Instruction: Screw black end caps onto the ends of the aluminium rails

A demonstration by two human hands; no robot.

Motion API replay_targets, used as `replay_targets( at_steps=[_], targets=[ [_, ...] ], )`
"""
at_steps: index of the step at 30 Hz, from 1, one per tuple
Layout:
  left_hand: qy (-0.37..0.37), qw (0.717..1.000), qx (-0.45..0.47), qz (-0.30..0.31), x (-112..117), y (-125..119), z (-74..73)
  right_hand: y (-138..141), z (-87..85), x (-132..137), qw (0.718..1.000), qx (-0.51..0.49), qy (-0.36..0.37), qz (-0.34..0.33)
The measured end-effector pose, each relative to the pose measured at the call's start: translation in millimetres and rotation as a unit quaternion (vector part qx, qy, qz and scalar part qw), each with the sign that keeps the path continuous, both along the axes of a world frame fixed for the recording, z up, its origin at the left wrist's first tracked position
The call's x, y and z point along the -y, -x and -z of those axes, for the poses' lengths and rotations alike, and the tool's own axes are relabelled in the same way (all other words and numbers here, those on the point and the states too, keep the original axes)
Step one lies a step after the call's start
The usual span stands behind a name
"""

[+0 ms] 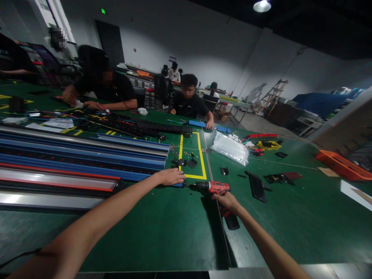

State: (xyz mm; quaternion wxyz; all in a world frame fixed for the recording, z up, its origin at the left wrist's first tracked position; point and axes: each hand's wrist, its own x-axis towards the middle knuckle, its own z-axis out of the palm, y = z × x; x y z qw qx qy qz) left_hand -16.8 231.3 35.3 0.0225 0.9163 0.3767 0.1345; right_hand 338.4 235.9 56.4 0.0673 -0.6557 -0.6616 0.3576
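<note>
My right hand (228, 200) is wrapped round the grip of a red and black cordless drill (219, 188). The drill lies level, its bit pointing left at the end of a long blue metal rail (178, 185). My left hand (171, 177) is closed over that rail's end, the fingers partly hiding it. Whether the bit touches the rail is too small to tell. Just beyond my left hand are small black brackets (192, 163) and a scatter of small screws (173, 150).
More blue rails (87, 155) and orange-edged bars (64, 178) cover the left side. A clear plastic bag of white strips (231, 148), a black phone-like slab (257, 186) and an orange tray (344, 166) lie rightward. Two co-workers sit across the green table (162, 232).
</note>
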Motion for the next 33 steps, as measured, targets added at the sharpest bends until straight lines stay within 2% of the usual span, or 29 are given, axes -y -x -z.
replay_targets(
  at_steps=[4,13,24,33],
  targets=[
    [0.015,1.0,0.001,0.023,0.9,0.5,-0.9,0.2,0.1,-0.2,1.0,0.003,-0.005,-0.013],
    [0.025,0.999,0.003,0.034,1.2,-0.2,-2.1,-1.4,4.7,0.7,1.0,-0.002,-0.008,-0.027],
    [0.027,0.999,0.001,0.02,3.6,-0.5,0.2,-0.6,1.1,0.1,0.999,0.015,-0.018,-0.027],
    [-0.003,1.0,-0.001,-0.001,6.3,-2.3,5.6,-2.9,8.8,1.2,0.999,0.0,-0.008,-0.036]
  ],
)
